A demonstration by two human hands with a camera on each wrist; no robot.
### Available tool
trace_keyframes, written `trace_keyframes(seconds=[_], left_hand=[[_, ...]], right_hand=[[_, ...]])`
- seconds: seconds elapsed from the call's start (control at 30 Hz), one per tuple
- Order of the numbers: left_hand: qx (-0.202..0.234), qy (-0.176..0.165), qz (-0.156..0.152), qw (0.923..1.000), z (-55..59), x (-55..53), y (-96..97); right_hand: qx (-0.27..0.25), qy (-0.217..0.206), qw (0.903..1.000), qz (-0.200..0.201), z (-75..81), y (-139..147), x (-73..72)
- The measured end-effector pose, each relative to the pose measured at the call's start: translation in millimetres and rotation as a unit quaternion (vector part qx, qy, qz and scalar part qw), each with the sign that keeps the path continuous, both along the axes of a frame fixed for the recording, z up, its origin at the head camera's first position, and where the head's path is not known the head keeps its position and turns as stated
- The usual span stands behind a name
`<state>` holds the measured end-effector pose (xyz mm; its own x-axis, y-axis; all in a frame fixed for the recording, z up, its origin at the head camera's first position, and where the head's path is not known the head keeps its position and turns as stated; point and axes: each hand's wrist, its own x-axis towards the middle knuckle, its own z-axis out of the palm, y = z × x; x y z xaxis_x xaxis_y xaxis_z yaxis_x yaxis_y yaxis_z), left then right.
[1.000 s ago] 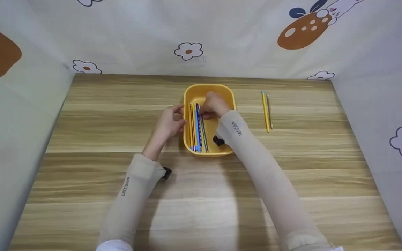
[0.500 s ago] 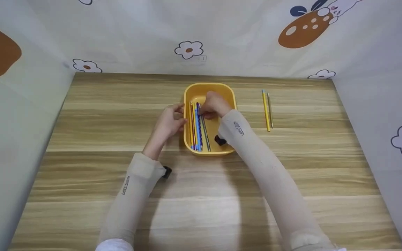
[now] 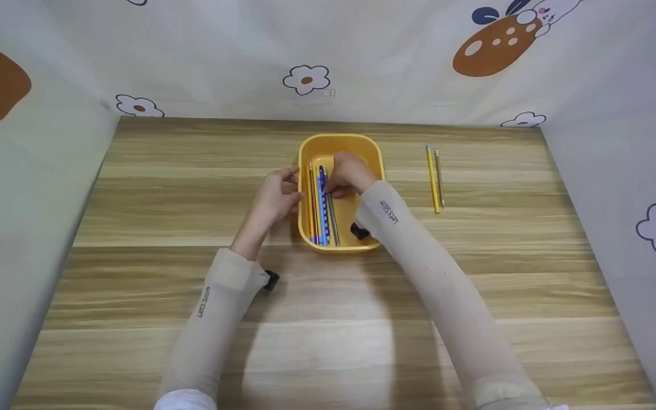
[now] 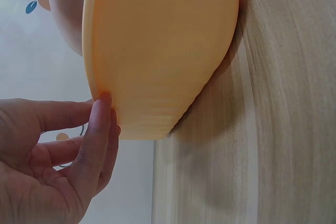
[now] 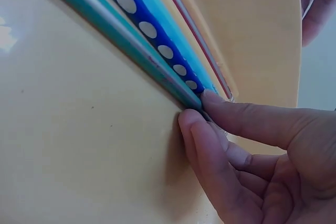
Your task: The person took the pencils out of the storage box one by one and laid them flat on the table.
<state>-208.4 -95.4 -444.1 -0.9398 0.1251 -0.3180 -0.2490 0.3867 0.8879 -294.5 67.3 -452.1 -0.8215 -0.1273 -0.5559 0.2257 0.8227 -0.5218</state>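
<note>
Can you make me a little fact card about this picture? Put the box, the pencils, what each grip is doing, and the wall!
Box: yellow box, on the wooden-patterned table
Pencils inside: a row near the box's left wall; exact count unclear
Left grip: touching the box's left side
Right grip: pinching a green pencil beside a blue dotted pencil
Pencils outside: yellow pencil and darker pencil, right of the box
Wall: flower pictures

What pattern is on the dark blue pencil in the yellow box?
The dark blue pencil has a row of pale oval spots, seen best in the right wrist view.
</note>
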Motion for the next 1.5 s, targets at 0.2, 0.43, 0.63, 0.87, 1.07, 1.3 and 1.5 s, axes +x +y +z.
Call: trace_keyframes(seconds=[0.2,0.43,0.63,0.87,1.07,1.3,1.5], left_hand=[[-0.006,0.001,0.002,1.0,0.0,1.5,-1.6],[-0.025,-0.002,0.001,0.9997,-0.6,1.9,-2.8],[-0.016,-0.002,0.003,0.9999,-1.1,2.4,-1.9],[-0.006,0.002,0.003,1.0,-1.5,2.6,-1.9],[-0.004,-0.009,0.005,0.9999,-1.3,0.3,-1.6],[-0.009,-0.006,0.004,0.9999,-1.1,0.1,-1.6],[-0.01,-0.001,0.005,0.9999,-0.7,0.1,-0.7]], right_hand=[[-0.004,0.006,1.0,-0.005,0.3,1,3.2],[-0.023,-0.001,0.9997,0.0,0.0,6,3.4],[-0.091,-0.028,0.9953,-0.016,0.4,17,0.8],[-0.169,-0.039,0.9834,-0.052,2.1,26,-3.8],[-0.208,-0.046,0.9752,-0.06,7.0,29,-4.7],[-0.247,-0.032,0.9646,-0.086,15.9,32,-0.1],[-0.309,-0.015,0.9432,-0.121,23.2,37,1.0]])
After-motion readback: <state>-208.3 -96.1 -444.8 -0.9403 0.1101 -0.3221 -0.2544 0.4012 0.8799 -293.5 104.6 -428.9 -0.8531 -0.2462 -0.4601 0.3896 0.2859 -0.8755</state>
